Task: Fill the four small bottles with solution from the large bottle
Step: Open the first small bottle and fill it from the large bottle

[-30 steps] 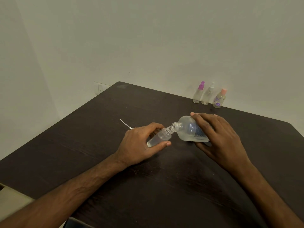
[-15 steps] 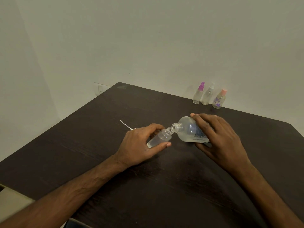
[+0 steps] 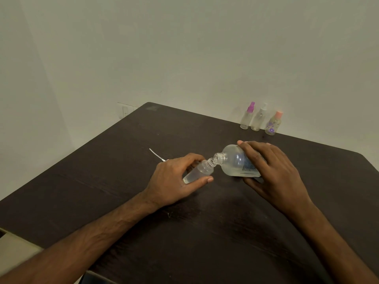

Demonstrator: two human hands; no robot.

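While the large bottle (image 3: 233, 160) lies tipped almost flat over the dark table (image 3: 205, 232), its open neck meets the mouth of the small bottle (image 3: 200, 172), lip against lip, near the middle of the tabletop. The left hand (image 3: 174, 179) curls round the small bottle, thumb underneath and fingers over the top, holding it slanted up toward the pour; clear liquid has pooled in its lower end. The right hand (image 3: 272, 171) wraps the large bottle's body over the label, fingers draped across the top. Both look like thin clear plastic, so light, probably a bit squashy, and slick if solution runs down the outside. I'd judge the big one best held round its wide middle as it is now, where a gentle squeeze or tilt sets the flow. The little one wants a firm grip low on its barrel, clear of the threads, because that narrow mouth leaves no room for wobble. At the far edge by the wall stand three capped bottles (image 3: 258, 118), close together and well apart from the hands, and a thin white spray tube (image 3: 156, 155) lies just behind the left hand.
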